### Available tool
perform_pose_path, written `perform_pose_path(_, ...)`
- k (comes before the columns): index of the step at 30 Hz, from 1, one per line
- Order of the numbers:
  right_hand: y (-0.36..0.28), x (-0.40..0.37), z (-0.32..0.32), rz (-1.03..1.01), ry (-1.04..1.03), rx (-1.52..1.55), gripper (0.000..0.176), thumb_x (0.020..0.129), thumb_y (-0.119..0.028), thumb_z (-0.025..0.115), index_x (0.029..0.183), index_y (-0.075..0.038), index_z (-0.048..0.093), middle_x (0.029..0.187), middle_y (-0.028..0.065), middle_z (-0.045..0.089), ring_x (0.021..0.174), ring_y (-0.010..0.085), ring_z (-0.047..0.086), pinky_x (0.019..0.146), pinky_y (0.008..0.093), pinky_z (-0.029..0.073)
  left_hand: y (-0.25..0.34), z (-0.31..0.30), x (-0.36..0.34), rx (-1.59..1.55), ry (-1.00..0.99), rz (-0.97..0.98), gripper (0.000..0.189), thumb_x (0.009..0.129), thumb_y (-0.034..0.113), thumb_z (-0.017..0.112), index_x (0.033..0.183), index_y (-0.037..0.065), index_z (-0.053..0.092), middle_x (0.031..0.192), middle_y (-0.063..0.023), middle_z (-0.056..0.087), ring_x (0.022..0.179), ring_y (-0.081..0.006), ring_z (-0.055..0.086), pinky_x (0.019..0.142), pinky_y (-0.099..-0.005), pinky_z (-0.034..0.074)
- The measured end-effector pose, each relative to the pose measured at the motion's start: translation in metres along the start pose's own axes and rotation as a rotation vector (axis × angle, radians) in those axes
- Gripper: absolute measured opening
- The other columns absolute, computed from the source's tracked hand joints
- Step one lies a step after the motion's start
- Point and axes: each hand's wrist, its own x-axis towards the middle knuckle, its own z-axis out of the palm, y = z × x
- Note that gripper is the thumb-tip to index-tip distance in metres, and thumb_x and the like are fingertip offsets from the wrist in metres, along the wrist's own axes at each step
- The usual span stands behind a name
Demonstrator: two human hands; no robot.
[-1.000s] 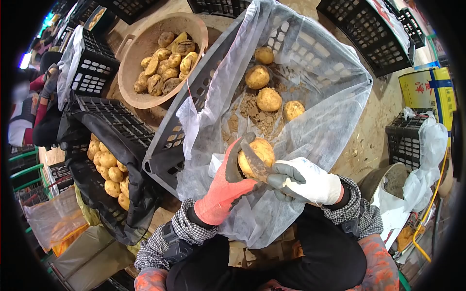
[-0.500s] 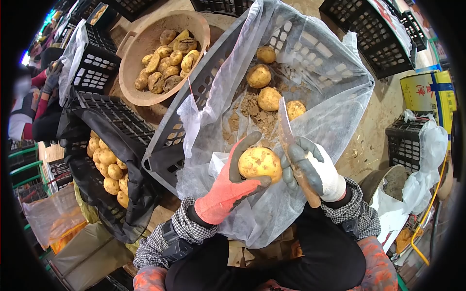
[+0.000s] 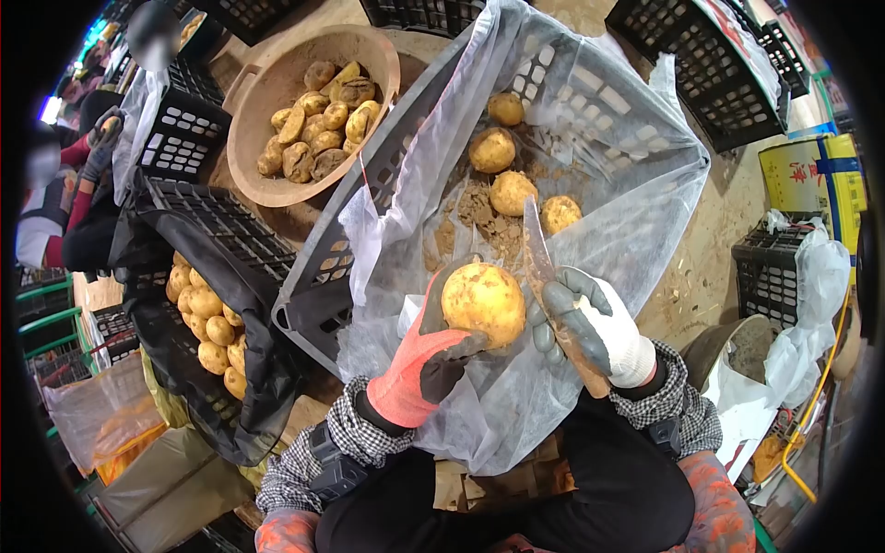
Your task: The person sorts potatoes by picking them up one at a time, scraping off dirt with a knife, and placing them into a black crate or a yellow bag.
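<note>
My left hand [image 3: 426, 346], in a red glove with a dark palm, is closed around a large yellow potato [image 3: 484, 305] with brown specks. In my right hand [image 3: 595, 323], which wears a white and grey glove, is a knife [image 3: 553, 304] with a worn brown handle, its blade pointing up and away from me. The blade is just right of the potato, apart from it. Below the hands lies a grey crate [image 3: 346, 207] lined with thin white sheeting [image 3: 636, 207]. Several loose potatoes [image 3: 492, 149] and crumbled soil [image 3: 486, 214] rest in it.
A brown tub [image 3: 253, 189] of cut, blemished potatoes stands beyond the crate at left. Nearer on the left, a black-lined crate [image 3: 258, 355] holds clean potatoes. Black crates [image 3: 705, 69], a yellow box [image 3: 795, 175] and a bucket [image 3: 710, 350] stand at right. Another person [image 3: 78, 198] sits far left.
The potato has been turned in my left hand and shifted slightly left, with the fingers regripped. The knife has tipped and dropped a little. The other person's hands have moved.
</note>
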Motion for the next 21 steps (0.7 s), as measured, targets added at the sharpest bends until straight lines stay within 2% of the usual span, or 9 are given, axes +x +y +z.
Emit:
perform_pose_path(2, -0.003, -0.001, 0.000, 0.018, -0.010, 0.004, 0.029, 0.094, -0.034, 0.054, 0.087, -0.006, 0.055, 0.073, 0.0031, 0.059, 0.059, 0.0094, 0.055, 0.054, 0.0231, 0.044, 0.000, 0.000, 0.000, 0.121, -0.035, 0.053, 0.073, 0.079, 0.007, 0.070, 0.141, 0.008, 0.031, 0.131, -0.0108, 0.048, 0.115, -0.0279, 0.054, 0.094, -0.0398, 0.048)
perform_pose_path(11, 0.003, 0.000, -0.001, -0.018, -0.038, 0.068, 0.023, 0.092, -0.029, 0.055, 0.089, -0.006, 0.051, 0.079, 0.0044, 0.059, 0.063, 0.0093, 0.054, 0.054, 0.0234, 0.044, -0.002, -0.012, -0.002, 0.000, -0.039, 0.007, 0.084, 0.074, 0.006, 0.077, 0.142, 0.009, 0.028, 0.133, -0.0108, 0.047, 0.119, -0.0266, 0.052, 0.096, -0.0397, 0.047)
perform_pose_path(13, 0.010, -0.003, -0.005, -0.061, -0.052, 0.086, 0.023, 0.092, -0.029, 0.055, 0.092, -0.006, 0.051, 0.082, 0.0053, 0.059, 0.065, 0.0092, 0.055, 0.054, 0.0236, 0.045, -0.001, -0.015, -0.006, 0.180, -0.140, 0.078, 0.081, 0.074, 0.005, 0.076, 0.141, 0.008, 0.032, 0.135, -0.0126, 0.045, 0.122, -0.0261, 0.050, 0.099, -0.0393, 0.045)
perform_pose_path(15, 0.017, -0.001, -0.010, -0.129, 0.019, 0.005, 0.025, 0.093, -0.028, 0.054, 0.097, -0.003, 0.052, 0.084, 0.0059, 0.058, 0.069, 0.0091, 0.056, 0.055, 0.0236, 0.046, 0.004, -0.015, -0.013, 0.615, -0.203, 0.214, 0.073, 0.076, 0.002, 0.073, 0.139, 0.005, 0.036, 0.137, -0.0155, 0.043, 0.124, -0.0263, 0.048, 0.102, -0.0373, 0.043)
perform_pose_path(16, 0.018, 0.002, -0.002, -0.138, 0.080, 0.010, 0.028, 0.094, -0.031, 0.053, 0.097, -0.003, 0.052, 0.078, 0.0060, 0.058, 0.060, 0.0107, 0.055, 0.049, 0.0236, 0.044, 0.004, -0.044, -0.004, 1.123, -0.427, 0.458, 0.066, 0.078, -0.003, 0.068, 0.137, 0.002, 0.038, 0.137, -0.0166, 0.043, 0.124, -0.0249, 0.048, 0.103, -0.0347, 0.041)
perform_pose_path(17, 0.016, 0.003, 0.006, -0.140, 0.139, 0.016, 0.031, 0.095, -0.034, 0.052, 0.098, -0.003, 0.052, 0.072, 0.0061, 0.058, 0.051, 0.0122, 0.054, 0.043, 0.0236, 0.042, 0.009, -0.031, -0.005, 1.151, -0.406, 0.827, 0.069, 0.078, -0.007, 0.064, 0.140, 0.001, 0.033, 0.139, -0.0145, 0.041, 0.123, -0.0235, 0.049, 0.104, -0.0328, 0.039)
perform_pose_path(18, 0.006, 0.003, 0.006, -0.031, 0.082, -0.088, 0.032, 0.093, -0.033, 0.055, 0.099, -0.001, 0.052, 0.081, 0.0053, 0.057, 0.060, 0.0105, 0.055, 0.049, 0.0242, 0.045, 0.007, -0.028, -0.008, 0.848, -0.315, 0.559, 0.068, 0.079, -0.004, 0.063, 0.140, 0.002, 0.033, 0.142, -0.0137, 0.036, 0.128, -0.0238, 0.043, 0.106, -0.0343, 0.036)
perform_pose_path(19, 0.011, 0.006, 0.005, -0.024, 0.118, -0.066, 0.033, 0.093, -0.034, 0.055, 0.097, -0.001, 0.052, 0.080, 0.0057, 0.057, 0.055, 0.0112, 0.054, 0.047, 0.0246, 0.045, 0.004, -0.025, -0.012, 0.514, -0.248, 0.300, 0.066, 0.080, -0.001, 0.061, 0.140, 0.004, 0.033, 0.146, -0.0129, 0.031, 0.133, -0.0240, 0.038, 0.108, -0.0359, 0.032)
perform_pose_path(21, 0.009, 0.005, 0.004, -0.007, 0.110, -0.102, 0.028, 0.094, -0.031, 0.055, 0.097, -0.003, 0.051, 0.078, 0.0051, 0.056, 0.056, 0.0111, 0.054, 0.047, 0.0246, 0.045, 0.011, -0.016, -0.025, 0.549, -0.251, 0.420, 0.069, 0.078, -0.005, 0.059, 0.141, 0.007, 0.033, 0.141, -0.0117, 0.039, 0.129, -0.0260, 0.043, 0.104, -0.0367, 0.037)
